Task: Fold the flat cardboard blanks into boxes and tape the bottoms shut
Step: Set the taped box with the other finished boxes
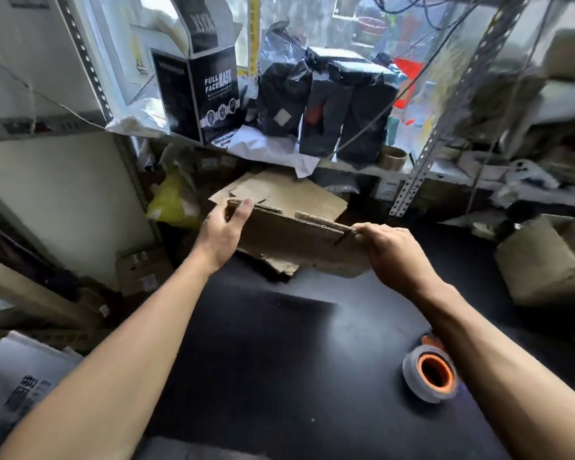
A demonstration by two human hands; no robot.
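Observation:
A flat brown cardboard blank [299, 244] is held tilted above the black table [279, 360], its top edge facing me. My left hand [224, 232] grips its left end, thumb over the upper edge. My right hand [392, 252] grips its right end with curled fingers. More flat blanks [289, 192] lie in a stack behind and under it at the table's far edge. A roll of tape [429, 375] with an orange core sits on the table beside my right forearm.
A folded cardboard box [545, 267] stands at the right. A shelf behind holds a black FULL FACE MASK box [210, 94], black bags [332, 107] and a brown tape roll [392, 159]. A yellow-green bag [176, 200] and cartons sit at the left.

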